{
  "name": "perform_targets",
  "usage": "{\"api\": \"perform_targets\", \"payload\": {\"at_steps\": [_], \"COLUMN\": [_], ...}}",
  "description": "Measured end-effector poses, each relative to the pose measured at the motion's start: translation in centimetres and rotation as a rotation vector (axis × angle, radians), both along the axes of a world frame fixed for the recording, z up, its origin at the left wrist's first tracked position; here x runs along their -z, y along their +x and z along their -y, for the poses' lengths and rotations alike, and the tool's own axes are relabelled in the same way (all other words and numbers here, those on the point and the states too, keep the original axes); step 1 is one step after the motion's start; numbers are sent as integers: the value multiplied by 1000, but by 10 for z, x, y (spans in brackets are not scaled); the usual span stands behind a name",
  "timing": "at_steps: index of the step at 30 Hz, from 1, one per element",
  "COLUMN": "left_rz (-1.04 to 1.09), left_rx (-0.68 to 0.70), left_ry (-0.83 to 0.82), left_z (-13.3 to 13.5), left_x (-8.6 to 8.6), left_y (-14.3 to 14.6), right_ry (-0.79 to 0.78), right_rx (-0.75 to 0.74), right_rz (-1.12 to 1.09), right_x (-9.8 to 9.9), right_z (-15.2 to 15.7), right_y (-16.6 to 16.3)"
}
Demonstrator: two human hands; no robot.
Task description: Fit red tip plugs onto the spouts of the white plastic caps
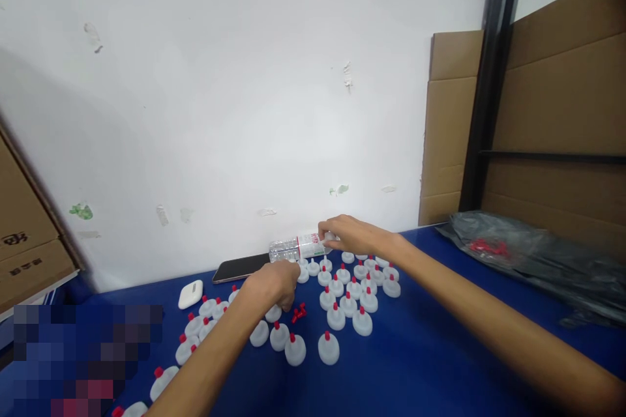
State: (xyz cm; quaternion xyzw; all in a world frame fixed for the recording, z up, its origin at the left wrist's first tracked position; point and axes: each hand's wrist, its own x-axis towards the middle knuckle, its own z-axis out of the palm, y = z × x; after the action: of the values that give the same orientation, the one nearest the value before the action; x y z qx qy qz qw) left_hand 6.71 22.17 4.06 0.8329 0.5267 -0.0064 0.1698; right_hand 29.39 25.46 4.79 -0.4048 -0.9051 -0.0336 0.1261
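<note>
Several white caps with red tips (336, 318) stand grouped on the blue table (430, 352). My right hand (349, 234) reaches to the far side of them, fingers closed around a clear plastic water bottle (298, 247) lying on its side by the wall. My left hand (274, 283) is curled into a loose fist over the caps in the middle; what its fingers hold is hidden. A small loose red piece (298, 313) lies just to its right.
A dark phone (239, 268) lies flat against the white wall. A white earbud case (190, 294) sits left of the caps. A grey plastic bag (533, 260) with red parts lies at the right. Cardboard boxes (27, 241) stand at both sides.
</note>
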Motion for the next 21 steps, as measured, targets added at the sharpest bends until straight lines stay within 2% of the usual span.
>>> {"api": "perform_targets", "payload": {"at_steps": [4,7,13,21], "left_rz": [-131,-140,110,389], "left_rx": [1,16,41,103], "left_ry": [-55,-15,191,292], "left_z": [5,4,-2,-5], "left_x": [-15,-26,-39,-42], "left_y": [-2,-6,-9,-8], "right_ry": [46,72,139,182], "right_rx": [-23,-53,-65,-2], "right_rz": [1,0,-31,-94], "right_x": [-7,-10,-13,-17], "right_z": [6,12,24,29], "right_y": [-6,-12,-25,-30]}}
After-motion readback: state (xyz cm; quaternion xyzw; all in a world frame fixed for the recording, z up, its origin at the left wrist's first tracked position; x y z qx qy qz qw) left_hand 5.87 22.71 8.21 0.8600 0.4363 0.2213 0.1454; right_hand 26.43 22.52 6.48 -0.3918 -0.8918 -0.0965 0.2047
